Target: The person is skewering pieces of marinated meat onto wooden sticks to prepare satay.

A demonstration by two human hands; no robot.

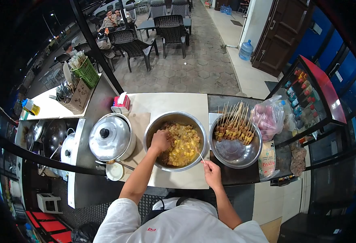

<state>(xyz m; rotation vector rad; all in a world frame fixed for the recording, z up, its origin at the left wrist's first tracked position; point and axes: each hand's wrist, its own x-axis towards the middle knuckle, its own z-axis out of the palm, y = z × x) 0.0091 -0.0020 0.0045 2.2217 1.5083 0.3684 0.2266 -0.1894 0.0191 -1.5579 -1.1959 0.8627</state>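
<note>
My left hand [161, 141] reaches into a steel bowl [203, 127] of yellow marinated meat pieces [182, 145]. Its fingertips are down among the meat, so what they grip is hidden. Near the bowl's front right rim, my right hand [211, 173] pinches a thin bamboo skewer [201, 156] that slants up over the meat. To the right, a second steel bowl [235, 158] holds several loaded meat skewers [234, 133]. Those lie side by side, bare stick ends pointing away from me over the far rim.
A lidded aluminium pot [111, 139] stands left, beside a small white dish [115, 171] and a long-handled utensil [125, 164]. A tissue box [121, 104] sits behind. At right are a plastic bag [267, 117], a skewer packet [267, 159] and a glass display case [310, 97]. People sit beyond.
</note>
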